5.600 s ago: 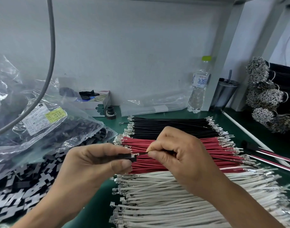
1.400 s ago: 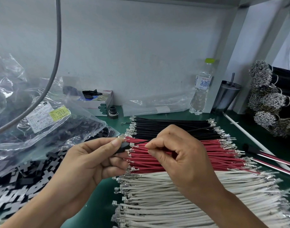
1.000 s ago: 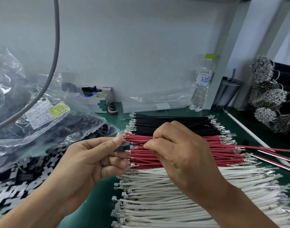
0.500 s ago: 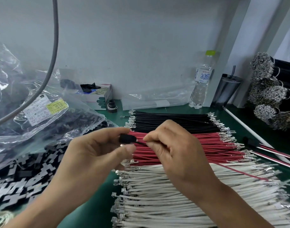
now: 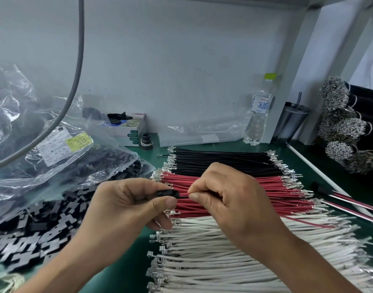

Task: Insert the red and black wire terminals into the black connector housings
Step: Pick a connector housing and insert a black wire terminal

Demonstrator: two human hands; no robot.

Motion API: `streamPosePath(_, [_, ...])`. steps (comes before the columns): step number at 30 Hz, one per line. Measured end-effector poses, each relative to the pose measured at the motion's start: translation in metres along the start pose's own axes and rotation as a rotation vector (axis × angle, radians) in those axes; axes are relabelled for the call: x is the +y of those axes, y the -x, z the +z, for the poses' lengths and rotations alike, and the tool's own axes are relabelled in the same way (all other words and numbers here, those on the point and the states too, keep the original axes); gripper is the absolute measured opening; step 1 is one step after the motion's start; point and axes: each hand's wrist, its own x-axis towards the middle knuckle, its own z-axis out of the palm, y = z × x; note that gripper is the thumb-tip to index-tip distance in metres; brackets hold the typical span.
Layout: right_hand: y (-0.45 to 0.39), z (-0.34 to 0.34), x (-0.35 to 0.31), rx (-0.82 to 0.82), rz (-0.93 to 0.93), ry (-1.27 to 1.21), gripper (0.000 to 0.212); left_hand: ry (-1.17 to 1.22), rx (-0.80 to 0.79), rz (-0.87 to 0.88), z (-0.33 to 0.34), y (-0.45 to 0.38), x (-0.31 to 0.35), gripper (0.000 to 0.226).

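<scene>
My left hand (image 5: 126, 206) pinches a small black connector housing (image 5: 168, 193) between thumb and forefinger. My right hand (image 5: 227, 199) pinches a red wire (image 5: 308, 223) right at the housing's open end; the wire trails out behind the hand over the white wires. Its terminal is hidden at the housing mouth. Under both hands lie rows of black wires (image 5: 223, 159), red wires (image 5: 276, 193) and white wires (image 5: 223, 267), all with metal terminals at both ends.
Loose black housings (image 5: 39, 227) are heaped at the left, partly under a clear plastic bag (image 5: 60, 157). A water bottle (image 5: 258, 115) and a dark tumbler (image 5: 291, 121) stand at the back. Finished wire pairs (image 5: 350, 205) and bundled terminals (image 5: 342, 127) sit at the right.
The red wire has come up to the housing's mouth, with my right fingertips now nearly touching it. Both hands stay over the red row.
</scene>
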Motion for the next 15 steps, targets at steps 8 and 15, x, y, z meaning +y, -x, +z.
streamPosePath(8, [0.024, 0.002, -0.004, -0.154, 0.032, 0.315, 0.014, 0.003, 0.107, -0.033, -0.005, -0.004, -0.006, 0.028])
streamPosePath(15, [0.021, 0.005, 0.002, -0.238, 0.227, 0.169, 0.008, -0.012, 0.088, -0.031, -0.005, -0.004, -0.008, 0.025])
